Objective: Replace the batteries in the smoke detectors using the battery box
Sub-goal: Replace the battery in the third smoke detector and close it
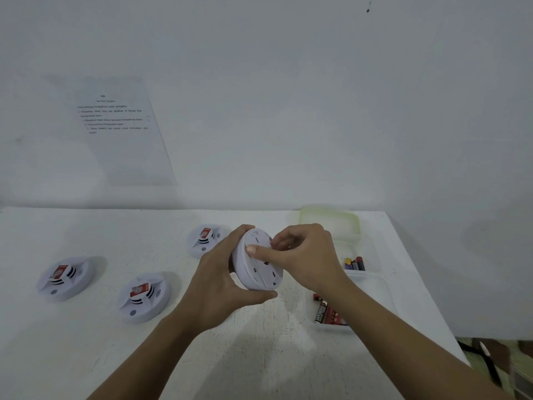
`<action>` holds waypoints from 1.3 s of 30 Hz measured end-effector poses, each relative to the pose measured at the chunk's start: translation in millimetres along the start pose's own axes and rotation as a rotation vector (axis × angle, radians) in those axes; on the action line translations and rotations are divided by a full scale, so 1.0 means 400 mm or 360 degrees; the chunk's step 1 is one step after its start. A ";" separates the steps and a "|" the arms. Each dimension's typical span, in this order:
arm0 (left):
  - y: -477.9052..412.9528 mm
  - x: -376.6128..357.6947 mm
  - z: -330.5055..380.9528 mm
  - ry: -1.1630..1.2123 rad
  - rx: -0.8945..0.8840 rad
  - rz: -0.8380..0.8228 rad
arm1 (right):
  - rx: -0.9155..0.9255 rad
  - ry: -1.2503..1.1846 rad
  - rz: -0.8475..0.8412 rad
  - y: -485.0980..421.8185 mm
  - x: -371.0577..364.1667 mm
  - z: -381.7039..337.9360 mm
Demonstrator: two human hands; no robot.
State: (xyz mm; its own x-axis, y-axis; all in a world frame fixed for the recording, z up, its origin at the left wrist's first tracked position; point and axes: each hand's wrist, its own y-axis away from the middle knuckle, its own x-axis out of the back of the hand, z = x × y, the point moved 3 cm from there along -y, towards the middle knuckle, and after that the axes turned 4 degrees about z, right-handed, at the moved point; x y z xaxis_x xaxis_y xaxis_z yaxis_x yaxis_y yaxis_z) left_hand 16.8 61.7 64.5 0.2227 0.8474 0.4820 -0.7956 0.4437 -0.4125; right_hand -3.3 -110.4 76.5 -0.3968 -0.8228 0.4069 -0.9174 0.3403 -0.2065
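Note:
I hold a round white smoke detector (261, 272) tilted on edge above the table, its back plate facing me. My left hand (222, 287) wraps its left rim and underside. My right hand (302, 255) lies on the back plate, thumb and fingertips pressed against it. Three more white detectors lie face up with red labels: one at far left (62, 278), one in the middle (142, 295), one behind my hands (204, 239). Two clear boxes hold batteries: the far box (363, 255) and the near box (372, 298), with black and red batteries (324, 311) in the near one.
A clear lid with a green rim (328, 222) lies behind the boxes by the wall. A printed instruction sheet (121, 131) hangs on the white wall. The white table's right edge (432, 298) runs close to the boxes; floor clutter shows beyond it.

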 end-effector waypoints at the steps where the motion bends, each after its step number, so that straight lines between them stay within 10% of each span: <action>1: -0.002 0.001 0.002 0.0014 0.0004 -0.0007 | 0.0010 -0.0014 -0.0005 -0.001 0.001 -0.001; 23: -0.014 0.011 -0.006 -0.0020 -0.0045 0.0057 | 0.0189 -0.0091 0.0068 0.002 0.011 -0.018; 39: 0.008 0.014 -0.049 -0.0150 0.0073 -0.0002 | -0.0020 -0.0070 -0.0379 0.026 -0.017 0.020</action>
State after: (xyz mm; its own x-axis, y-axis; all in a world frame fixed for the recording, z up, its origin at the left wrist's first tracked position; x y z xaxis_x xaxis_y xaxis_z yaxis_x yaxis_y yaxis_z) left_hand 26.8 73.4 50.6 0.1711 0.8147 0.5541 -0.8210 0.4288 -0.3769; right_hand -9.6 -104.9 64.6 -0.1680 -0.8994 0.4036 -0.9853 0.1398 -0.0985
